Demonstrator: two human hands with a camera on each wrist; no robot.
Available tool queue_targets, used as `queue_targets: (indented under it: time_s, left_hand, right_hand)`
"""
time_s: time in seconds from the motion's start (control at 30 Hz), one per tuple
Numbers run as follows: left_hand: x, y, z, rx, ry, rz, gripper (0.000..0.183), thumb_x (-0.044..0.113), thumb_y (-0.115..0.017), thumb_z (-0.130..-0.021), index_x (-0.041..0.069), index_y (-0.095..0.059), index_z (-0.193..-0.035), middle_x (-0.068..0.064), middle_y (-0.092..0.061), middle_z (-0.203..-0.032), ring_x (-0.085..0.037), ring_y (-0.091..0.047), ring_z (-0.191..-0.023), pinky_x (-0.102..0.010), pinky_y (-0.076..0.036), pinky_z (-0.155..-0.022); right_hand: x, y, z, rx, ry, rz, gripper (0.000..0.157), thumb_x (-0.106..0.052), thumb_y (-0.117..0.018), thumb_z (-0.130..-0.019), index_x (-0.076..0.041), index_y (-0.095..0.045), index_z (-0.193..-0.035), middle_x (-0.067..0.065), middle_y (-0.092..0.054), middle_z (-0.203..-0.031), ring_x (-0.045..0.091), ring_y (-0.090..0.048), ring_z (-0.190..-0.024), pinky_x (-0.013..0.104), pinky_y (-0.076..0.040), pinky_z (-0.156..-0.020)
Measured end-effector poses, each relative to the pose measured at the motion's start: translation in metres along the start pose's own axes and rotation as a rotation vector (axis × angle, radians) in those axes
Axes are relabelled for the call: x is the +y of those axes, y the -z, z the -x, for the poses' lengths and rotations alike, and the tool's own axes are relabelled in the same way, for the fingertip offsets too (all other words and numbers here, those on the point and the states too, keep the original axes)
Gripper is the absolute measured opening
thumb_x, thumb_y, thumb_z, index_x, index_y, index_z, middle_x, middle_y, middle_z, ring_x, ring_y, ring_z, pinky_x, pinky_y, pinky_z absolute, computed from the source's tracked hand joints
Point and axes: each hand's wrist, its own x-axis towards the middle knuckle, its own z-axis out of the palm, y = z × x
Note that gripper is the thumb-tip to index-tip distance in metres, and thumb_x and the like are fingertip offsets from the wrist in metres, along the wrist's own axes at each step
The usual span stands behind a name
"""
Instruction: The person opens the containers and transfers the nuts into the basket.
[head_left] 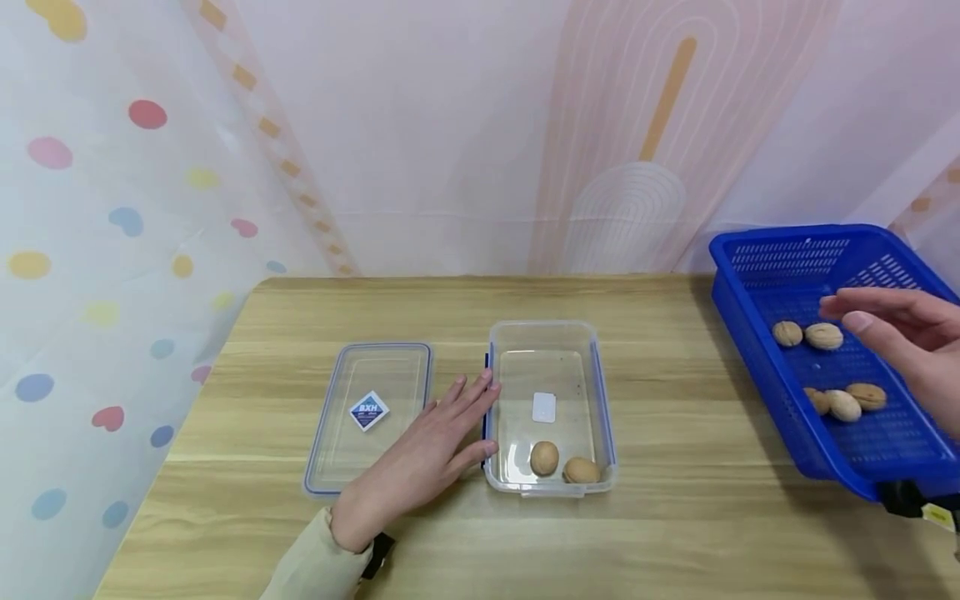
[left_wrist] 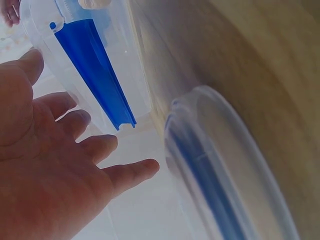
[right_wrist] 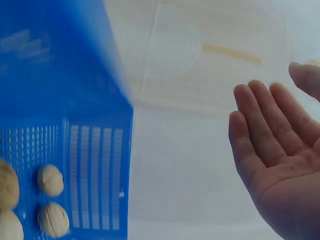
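Observation:
A clear plastic food container (head_left: pixel 551 367) with blue side clips stands at the middle of the table, and two walnuts (head_left: pixel 544 458) lie in its near end. My left hand (head_left: pixel 431 446) rests against its left side with fingers spread and straight. In the left wrist view a blue clip (left_wrist: pixel 95 70) hangs beside those fingertips. On the right, my right hand (head_left: pixel 911 342) hovers over the blue basket (head_left: pixel 757 400), fingers extended and nothing in the palm (right_wrist: pixel 290 185). Several walnuts (head_left: pixel 823 336) lie inside the basket.
The container's lid (head_left: pixel 382 367), clear with a blue seal and a diamond label, lies flat left of the container, partly behind my left hand. A patterned curtain (head_left: pixel 450 133) hangs behind the wooden table (head_left: pixel 675 533).

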Motion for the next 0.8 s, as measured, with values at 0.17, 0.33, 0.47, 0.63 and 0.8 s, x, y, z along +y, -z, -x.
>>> queue_targets:
  time_s: [0.17,0.33,0.47,0.63,0.8]
  left_hand:
    - [0.000,-0.002,0.000,0.001,-0.002,0.005,0.069,0.041,-0.054,-0.107,0.014,-0.028,-0.165,-0.001,-0.013,-0.172,-0.040,-0.015,-0.156,-0.072,-0.024,-0.116]
    - [0.000,-0.004,0.000,0.000,-0.001,0.016,0.068,0.041,-0.054,-0.108,0.013,-0.028,-0.165,-0.001,-0.012,-0.172,-0.039,-0.014,-0.156,-0.072,-0.024,-0.116]
    - [0.000,-0.004,0.001,-0.006,0.002,0.016,0.069,0.041,-0.054,-0.108,0.014,-0.028,-0.165,-0.001,-0.012,-0.172,-0.039,-0.014,-0.156,-0.072,-0.025,-0.116]
    - [0.000,-0.003,0.001,-0.003,0.013,0.014,0.071,0.042,-0.055,-0.107,0.014,-0.024,-0.166,-0.001,-0.012,-0.172,-0.038,-0.014,-0.156,-0.070,-0.024,-0.117]
    - [-0.001,-0.001,0.000,-0.004,0.028,0.023,0.075,0.043,-0.055,-0.107,0.013,-0.020,-0.166,-0.001,-0.013,-0.171,-0.037,-0.012,-0.157,-0.068,-0.021,-0.119]
  right_hand:
    - [0.000,-0.006,0.010,0.000,-0.010,-0.010,0.040,-0.001,-0.053,-0.107,-0.004,-0.056,-0.147,-0.022,-0.065,-0.125,-0.003,-0.058,-0.120,0.011,-0.038,-0.105]
    - [-0.002,-0.010,0.020,-0.020,-0.031,0.002,0.042,-0.001,-0.054,-0.107,-0.005,-0.055,-0.148,-0.017,-0.065,-0.131,0.000,-0.057,-0.124,0.014,-0.039,-0.107]
    - [-0.016,-0.016,0.028,-0.042,-0.040,-0.007,0.041,0.000,-0.054,-0.106,-0.002,-0.056,-0.147,-0.012,-0.066,-0.134,0.002,-0.059,-0.124,0.014,-0.042,-0.104]
    - [-0.041,-0.026,0.032,-0.035,-0.054,-0.043,0.036,0.003,-0.057,-0.104,0.000,-0.062,-0.140,-0.010,-0.070,-0.127,0.002,-0.060,-0.122,0.009,-0.046,-0.093]
    - [-0.057,-0.037,0.039,-0.031,-0.075,-0.024,0.035,0.000,-0.061,-0.103,-0.003,-0.065,-0.138,-0.012,-0.072,-0.124,0.001,-0.058,-0.127,0.005,-0.046,-0.090]
